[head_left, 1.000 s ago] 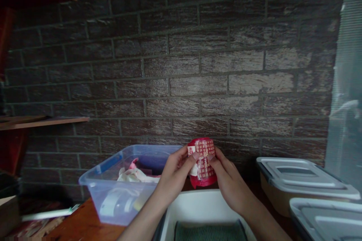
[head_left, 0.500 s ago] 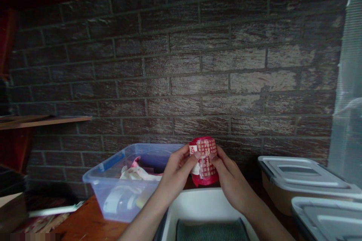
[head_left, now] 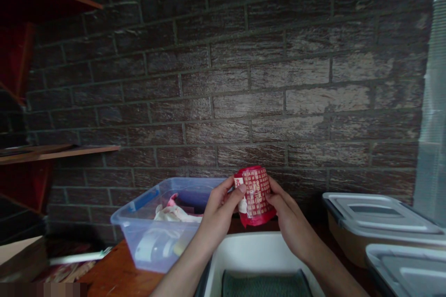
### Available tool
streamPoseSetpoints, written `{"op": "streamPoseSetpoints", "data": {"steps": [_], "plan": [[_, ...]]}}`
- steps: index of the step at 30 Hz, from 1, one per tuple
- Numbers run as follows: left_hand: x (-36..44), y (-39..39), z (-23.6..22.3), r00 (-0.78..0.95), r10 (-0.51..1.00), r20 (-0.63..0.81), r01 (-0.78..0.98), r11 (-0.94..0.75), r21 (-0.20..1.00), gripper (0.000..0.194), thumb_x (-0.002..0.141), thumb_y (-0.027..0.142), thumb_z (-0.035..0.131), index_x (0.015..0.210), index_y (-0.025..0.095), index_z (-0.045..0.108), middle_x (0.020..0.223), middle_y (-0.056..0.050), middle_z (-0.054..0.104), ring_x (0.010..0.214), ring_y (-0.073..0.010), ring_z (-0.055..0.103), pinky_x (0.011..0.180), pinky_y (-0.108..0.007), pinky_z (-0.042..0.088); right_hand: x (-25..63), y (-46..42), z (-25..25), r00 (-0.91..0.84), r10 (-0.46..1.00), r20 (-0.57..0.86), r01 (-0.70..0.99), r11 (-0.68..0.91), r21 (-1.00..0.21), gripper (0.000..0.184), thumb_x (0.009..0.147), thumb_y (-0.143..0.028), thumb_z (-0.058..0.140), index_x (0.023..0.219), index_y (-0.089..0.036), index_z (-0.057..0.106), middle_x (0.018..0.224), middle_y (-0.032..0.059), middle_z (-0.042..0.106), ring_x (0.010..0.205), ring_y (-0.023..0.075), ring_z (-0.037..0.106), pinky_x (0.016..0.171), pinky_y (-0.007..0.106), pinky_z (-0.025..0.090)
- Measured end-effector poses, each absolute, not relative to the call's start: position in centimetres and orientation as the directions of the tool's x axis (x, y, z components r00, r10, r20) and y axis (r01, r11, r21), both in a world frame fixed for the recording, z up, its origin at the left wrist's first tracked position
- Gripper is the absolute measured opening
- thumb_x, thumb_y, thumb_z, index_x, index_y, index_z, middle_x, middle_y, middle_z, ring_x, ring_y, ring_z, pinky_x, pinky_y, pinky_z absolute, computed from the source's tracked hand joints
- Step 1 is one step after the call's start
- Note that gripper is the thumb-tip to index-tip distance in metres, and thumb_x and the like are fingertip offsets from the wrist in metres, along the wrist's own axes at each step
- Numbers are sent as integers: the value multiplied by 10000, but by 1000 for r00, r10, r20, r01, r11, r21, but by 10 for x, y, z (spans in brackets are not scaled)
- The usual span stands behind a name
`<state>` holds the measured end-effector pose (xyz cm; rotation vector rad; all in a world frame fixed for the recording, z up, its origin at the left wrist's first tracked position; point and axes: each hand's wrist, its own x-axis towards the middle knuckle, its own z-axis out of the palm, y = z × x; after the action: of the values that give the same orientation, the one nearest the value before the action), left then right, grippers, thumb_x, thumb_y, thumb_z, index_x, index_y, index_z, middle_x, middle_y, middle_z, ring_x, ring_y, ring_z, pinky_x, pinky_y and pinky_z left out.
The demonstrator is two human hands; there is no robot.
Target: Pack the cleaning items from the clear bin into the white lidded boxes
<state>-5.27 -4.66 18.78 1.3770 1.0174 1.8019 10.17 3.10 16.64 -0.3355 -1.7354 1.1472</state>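
Between my two hands is a red plastic-wrapped packet (head_left: 257, 197), roughly cylindrical, with rows of small pale characters, two large ones and a white label on its left side. My left hand (head_left: 225, 199) grips its left side, thumb on the front over the label. On the right edge my right hand (head_left: 283, 202) holds it with thumb and fingers. The packet is raised above the far rim of a white bin (head_left: 258, 241). A dark green ribbed thing (head_left: 266, 285), perhaps folded cloth, lies inside that bin.
To the left stands a clear bluish plastic tub (head_left: 146, 236) holding white and pink cloth and bottle-like items. Two boxes with pale grey lids (head_left: 379, 211) sit on the right. Wooden shelves (head_left: 62, 153) jut out at left. A dark brick wall (head_left: 230, 79) rises behind the wooden tabletop (head_left: 111, 274).
The packet has turned slightly in my hands, so its large characters show more plainly. My right thumb has slid toward its right edge. The whole view has shifted a little.
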Motion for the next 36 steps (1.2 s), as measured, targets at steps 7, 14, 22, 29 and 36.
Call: {"op": "streamPoseSetpoints", "data": {"steps": [7,14,22,29,36], "plan": [[-45,-46,187,-375,776,508,-9,-550,835,607,889,391,722,1460,281,548,1483,-79,586,1349,-273,551,1121,-372,438,104,24,173,-494,598,631,-242,603,-760,529,948,-268,566,1475,-260,526,1409,50,637,1243,255,614,1133,457,430],[-49,-41,181,-391,792,468,-184,-565,804,656,871,428,745,1465,255,527,1441,-108,620,1351,-292,550,1123,-405,439,100,19,179,-596,560,575,-418,395,-818,401,947,-363,641,1317,-210,642,1259,97,723,1090,267,703,987,429,545],[-46,-45,182,-355,777,519,27,-546,837,479,927,457,677,1341,223,628,1382,-98,658,1346,-268,544,1161,-371,372,101,22,174,-493,637,593,-291,521,-802,413,861,-435,739,1190,-191,686,1039,93,775,891,259,722,878,417,577],[-39,-45,184,-388,804,450,-279,-568,774,478,889,428,717,1299,210,607,1270,-101,693,1193,-277,636,1036,-385,485,102,19,178,-565,563,604,-302,540,-786,311,944,-444,643,1146,-210,677,1050,62,744,926,227,689,883,374,558],[-36,-41,178,-386,789,479,-245,-588,771,546,891,489,685,1346,201,598,1324,-107,670,1281,-307,579,1141,-435,383,105,14,176,-573,527,628,-253,615,-747,277,970,-388,620,1201,-235,632,1001,30,715,870,204,664,856,346,546]]}}
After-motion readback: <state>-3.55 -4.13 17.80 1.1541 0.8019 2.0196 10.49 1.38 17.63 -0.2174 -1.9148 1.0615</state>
